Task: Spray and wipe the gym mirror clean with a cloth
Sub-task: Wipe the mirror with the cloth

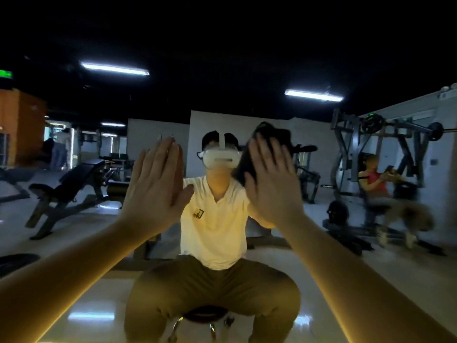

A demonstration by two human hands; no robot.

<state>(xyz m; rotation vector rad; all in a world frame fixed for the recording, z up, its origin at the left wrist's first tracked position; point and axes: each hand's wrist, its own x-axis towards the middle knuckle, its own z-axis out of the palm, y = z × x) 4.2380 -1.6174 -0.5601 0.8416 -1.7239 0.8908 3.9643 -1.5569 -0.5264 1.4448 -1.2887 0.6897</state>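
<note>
Cloth [277, 141]: dark, flat on mirror [321, 58], just right of reflected headset [220, 158], under my right hand [272, 186].
Grip: fingers [265, 157] straight, pressing, not clenched.
Left hand [155, 184]: left of headset, released, flat against glass.
Wipe: I'd use even palm pressure, overlapping strokes.

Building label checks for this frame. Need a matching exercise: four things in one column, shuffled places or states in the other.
Things:
1 left hand
2 cloth
3 stool
4 bench

Places or states:
A dark, pressed under the flat right hand
B reflected at the left, black padding
C raised flat, fingers straight, holding nothing
D round seat, reflected under the seated person

Pairs: 1-C; 2-A; 3-D; 4-B
</note>
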